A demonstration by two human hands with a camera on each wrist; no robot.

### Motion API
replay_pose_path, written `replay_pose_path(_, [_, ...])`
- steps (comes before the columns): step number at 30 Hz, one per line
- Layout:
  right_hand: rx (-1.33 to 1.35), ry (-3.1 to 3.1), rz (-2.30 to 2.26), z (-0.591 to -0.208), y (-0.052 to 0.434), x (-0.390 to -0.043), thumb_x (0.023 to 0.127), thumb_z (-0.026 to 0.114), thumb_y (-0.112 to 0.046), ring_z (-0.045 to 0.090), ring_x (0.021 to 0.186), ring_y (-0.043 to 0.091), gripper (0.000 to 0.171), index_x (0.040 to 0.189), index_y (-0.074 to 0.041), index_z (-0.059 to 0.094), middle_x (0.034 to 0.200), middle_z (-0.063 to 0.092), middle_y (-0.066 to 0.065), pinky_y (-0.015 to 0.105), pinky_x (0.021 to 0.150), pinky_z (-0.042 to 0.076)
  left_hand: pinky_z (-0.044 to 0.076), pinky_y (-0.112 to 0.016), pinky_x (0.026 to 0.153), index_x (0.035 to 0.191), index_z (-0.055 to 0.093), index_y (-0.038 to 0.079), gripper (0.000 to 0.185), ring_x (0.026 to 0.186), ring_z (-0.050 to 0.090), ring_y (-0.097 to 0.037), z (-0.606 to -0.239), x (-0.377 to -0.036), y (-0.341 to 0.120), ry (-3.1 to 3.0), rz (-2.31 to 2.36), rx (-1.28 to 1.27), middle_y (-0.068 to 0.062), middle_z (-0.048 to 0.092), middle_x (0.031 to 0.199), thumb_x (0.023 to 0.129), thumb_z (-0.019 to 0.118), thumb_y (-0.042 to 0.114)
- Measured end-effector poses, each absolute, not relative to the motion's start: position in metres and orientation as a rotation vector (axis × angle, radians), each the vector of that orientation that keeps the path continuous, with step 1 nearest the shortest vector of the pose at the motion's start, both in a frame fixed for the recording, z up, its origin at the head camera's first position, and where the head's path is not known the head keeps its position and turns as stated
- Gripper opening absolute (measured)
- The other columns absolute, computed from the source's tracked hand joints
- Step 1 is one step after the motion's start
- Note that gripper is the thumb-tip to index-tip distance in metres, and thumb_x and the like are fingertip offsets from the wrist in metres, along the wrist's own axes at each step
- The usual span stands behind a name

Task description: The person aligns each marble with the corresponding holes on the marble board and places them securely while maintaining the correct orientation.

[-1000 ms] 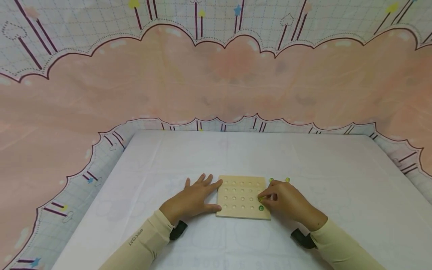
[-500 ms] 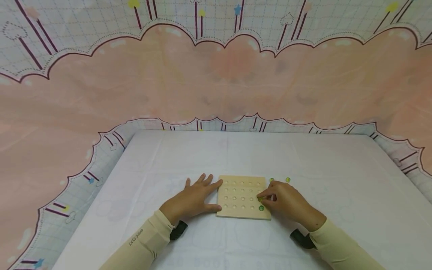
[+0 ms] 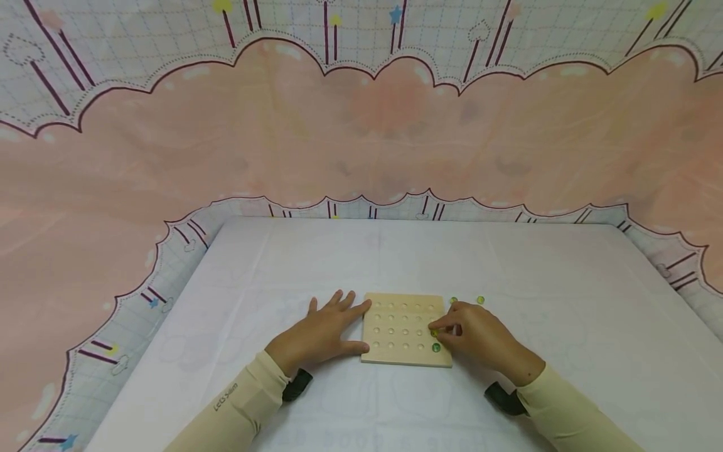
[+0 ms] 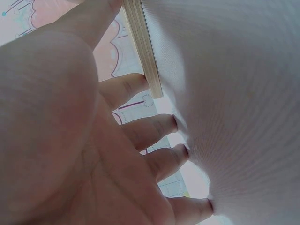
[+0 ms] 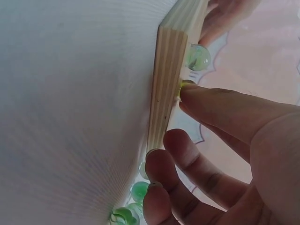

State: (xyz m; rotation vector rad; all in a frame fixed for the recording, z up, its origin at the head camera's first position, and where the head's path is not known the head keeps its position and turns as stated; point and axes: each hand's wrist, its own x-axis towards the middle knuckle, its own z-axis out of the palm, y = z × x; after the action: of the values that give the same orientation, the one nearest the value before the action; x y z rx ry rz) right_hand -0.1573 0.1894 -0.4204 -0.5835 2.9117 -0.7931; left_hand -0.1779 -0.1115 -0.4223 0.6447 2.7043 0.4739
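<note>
Marble (image 5: 183, 85), apparently yellow-green, is pinched by right hand (image 3: 471, 336) onto board (image 3: 402, 329); left hand (image 3: 322, 333), fingers flat, steadies board on counter (image 3: 565, 301).

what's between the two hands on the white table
The square wooden peg board lies between the left hand and the right hand; a green glass marble sits in its near right hole. The head view shows it.

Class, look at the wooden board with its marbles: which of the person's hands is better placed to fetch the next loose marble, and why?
Probably the right hand: the loose marbles lie just beyond it on the white table, while the left hand rests flat against the far side of the wooden board.
</note>
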Motion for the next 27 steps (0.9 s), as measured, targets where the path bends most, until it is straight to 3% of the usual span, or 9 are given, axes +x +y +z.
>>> replay_pose_path(27, [-0.427,2.952,-0.721,-0.400,0.200,-0.158,0.085,0.079,-0.011,0.050,0.069,0.010,0.022,0.106,-0.015,0.080,0.083,0.062,-0.005,0.021,0.055,0.041,0.010,-0.073,0.117,0.157,0.033,0.030,0.085,0.155,0.014,-0.036,-0.424,-0.177,-0.115,2.707,0.470,0.682,-0.012,0.026,0.165,0.086,0.069,0.060])
